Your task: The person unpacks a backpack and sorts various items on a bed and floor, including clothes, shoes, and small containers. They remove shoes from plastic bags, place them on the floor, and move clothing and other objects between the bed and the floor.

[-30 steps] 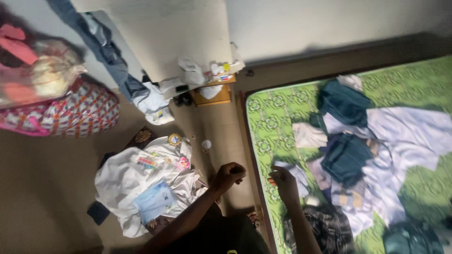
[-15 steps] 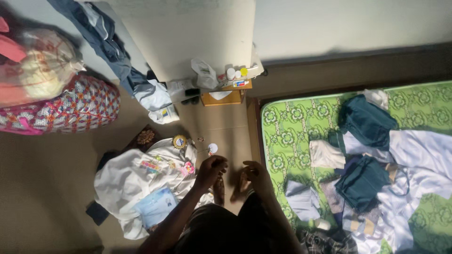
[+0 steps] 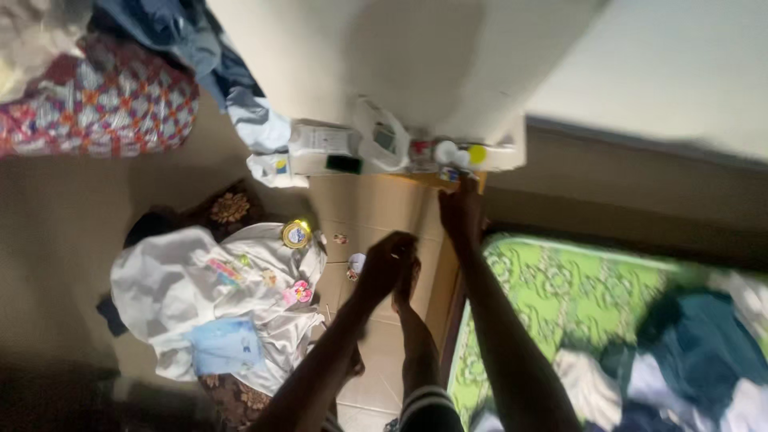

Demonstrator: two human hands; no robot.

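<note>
At small bottles [image 3: 448, 152], right-hand fingers [image 3: 462, 194].

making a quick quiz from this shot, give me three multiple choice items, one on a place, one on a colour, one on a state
1. Where does the right hand reach?
A. the small shelf by the wall
B. the patterned bag
C. the white cloth

2. What colour is the bed sheet?
A. red
B. green with a flower print
C. plain white

3. How is the left hand?
A. spread flat on the floor
B. curled into a loose fist in the air
C. resting on the bed

Answers:
1 A, its fingertips are at the shelf edge under the bottles.
2 B, green print shows beside the arm.
3 B, its fingers are folded above the tiled floor.
</note>
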